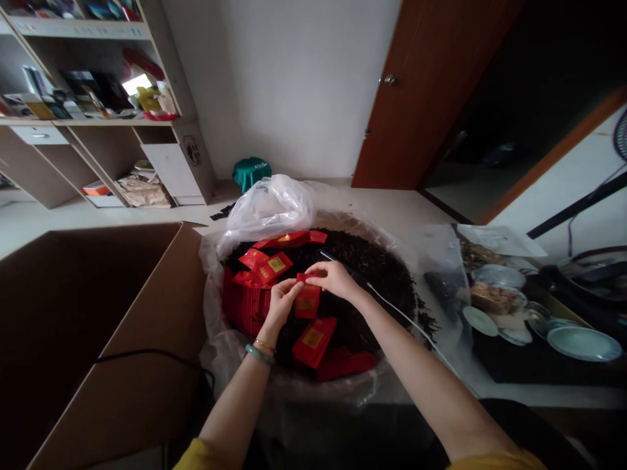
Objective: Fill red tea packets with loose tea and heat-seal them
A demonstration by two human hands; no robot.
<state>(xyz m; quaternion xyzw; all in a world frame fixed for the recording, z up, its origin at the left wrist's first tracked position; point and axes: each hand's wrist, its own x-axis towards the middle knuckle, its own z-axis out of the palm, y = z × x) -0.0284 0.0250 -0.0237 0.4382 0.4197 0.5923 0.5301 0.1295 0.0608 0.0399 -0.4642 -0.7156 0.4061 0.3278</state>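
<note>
Both hands pinch the top edge of a small red packet point(307, 304) with a gold label. My left hand point(283, 300) grips its upper left corner, and my right hand point(336, 279) its upper right. The packet hangs over a large plastic-lined heap of dark, dry leaves point(369, 254) that look like tea. More red packets point(274, 266) lie loose to the left, above a tightly packed row of red packets point(245, 307). Nearer to me rest another gold-labelled red packet point(314, 343) and a red bundle point(345, 363). Whether the held packet is sealed I cannot tell.
A big open cardboard box point(142, 339) stands at left. A white cable point(406, 316) crosses the leaves from a dark slim device partly behind my right hand. At right are dishes point(582, 343) and a plastic bag point(443, 274). Behind are shelves point(88, 124) and a door point(416, 98).
</note>
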